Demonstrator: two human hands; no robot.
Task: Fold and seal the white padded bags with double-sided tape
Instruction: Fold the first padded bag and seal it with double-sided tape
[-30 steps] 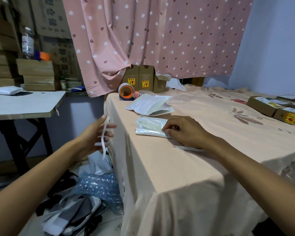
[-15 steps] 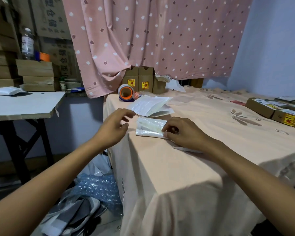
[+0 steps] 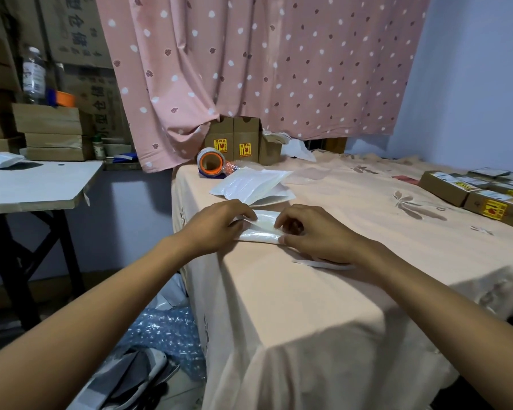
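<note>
Left hand (image 3: 219, 223) and right hand (image 3: 311, 232) pinching padded bag (image 3: 261, 229), beside table's left edge (image 3: 178, 220)

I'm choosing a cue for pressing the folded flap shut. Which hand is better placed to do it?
Probably the right hand: its fingers already pinch the folded edge of the small white padded bag on the peach tablecloth. The left hand rests on the bag's left end, steadying it.
</note>
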